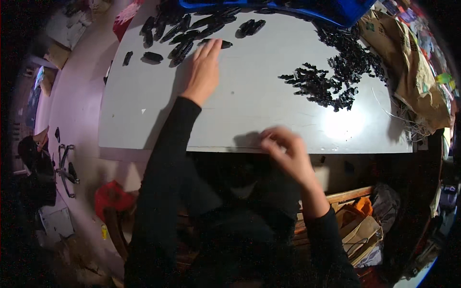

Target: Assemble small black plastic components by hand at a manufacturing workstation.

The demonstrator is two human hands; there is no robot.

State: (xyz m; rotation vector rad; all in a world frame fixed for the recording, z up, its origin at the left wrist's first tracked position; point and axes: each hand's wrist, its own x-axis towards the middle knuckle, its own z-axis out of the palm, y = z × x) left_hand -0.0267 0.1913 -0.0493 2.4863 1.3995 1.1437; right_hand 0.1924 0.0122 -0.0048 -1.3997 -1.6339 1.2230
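My left hand (203, 72) reaches across the white table with its fingers stretched out and nearly together. Its fingertips lie on or just over a dark, elongated black piece (224, 44), part of which they cover. Around it lie several similar glossy black pieces (181, 50), loosely grouped. My right hand (289, 151) is by the table's near edge, slightly blurred. Its fingers curl toward the thumb in a pinch; whatever is between them is too small or hidden to tell. Many small black parts (321, 86) are spread in a heap on the table's right side.
The white table (249, 110) spans the view ahead of me. A blue tray or bin (307, 14) stands at its far edge. On the right are a brown paper sack (403, 57) and tangled thin strands (417, 126). Below sits a wooden crate-like seat with bags (362, 235).
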